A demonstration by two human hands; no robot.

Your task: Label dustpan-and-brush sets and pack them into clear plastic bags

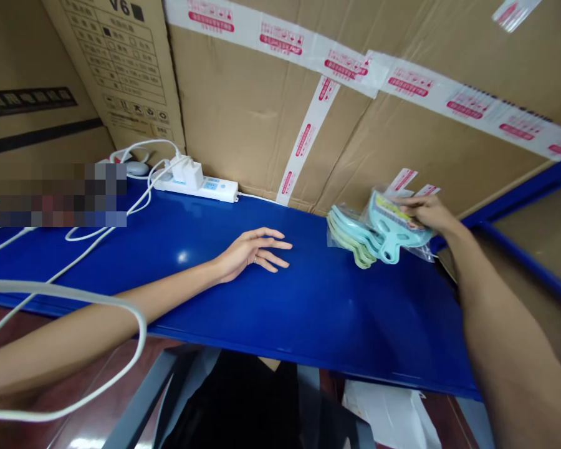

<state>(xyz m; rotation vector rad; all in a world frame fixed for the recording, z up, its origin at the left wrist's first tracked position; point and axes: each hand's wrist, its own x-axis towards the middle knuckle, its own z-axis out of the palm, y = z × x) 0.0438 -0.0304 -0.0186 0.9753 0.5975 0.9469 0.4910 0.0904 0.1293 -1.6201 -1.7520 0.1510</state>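
Note:
My left hand rests over the middle of the blue table, its fingers spread and nothing in it; a ring shows on one finger. At the right, my right hand grips the top edge of a light blue plastic item with a printed yellow label, in clear wrapping. Directly left of it lie more wrapped plastic pieces, blue and pale green, with looped ends. The fingertips of my right hand are partly hidden behind the label.
A white power strip with plugged-in adapters stands at the back left. White cables loop over the left side and foreground. Large taped cardboard boxes wall off the back. A blue metal frame borders the right.

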